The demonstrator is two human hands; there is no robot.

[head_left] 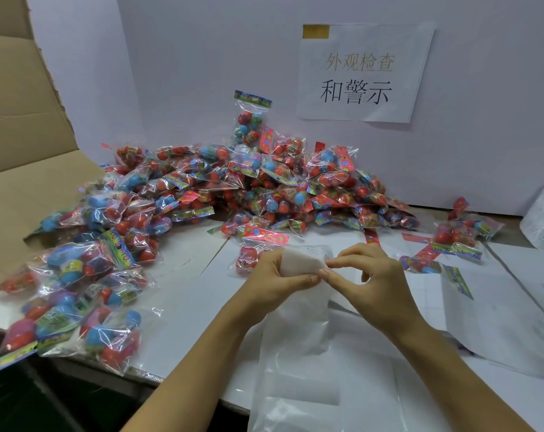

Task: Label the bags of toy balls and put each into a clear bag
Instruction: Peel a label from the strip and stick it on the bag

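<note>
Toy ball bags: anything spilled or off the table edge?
Yes. The pile of toy ball bags sprawls left, and one bag overhangs the table's front-left edge; it might slip off.

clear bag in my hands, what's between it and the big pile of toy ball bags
In the head view, one toy ball bag with a pink header card lies between the clear bag and the pile.

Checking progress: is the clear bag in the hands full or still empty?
Empty: the clear bag hangs flat, no balls inside; both hands pinch its top.
</note>
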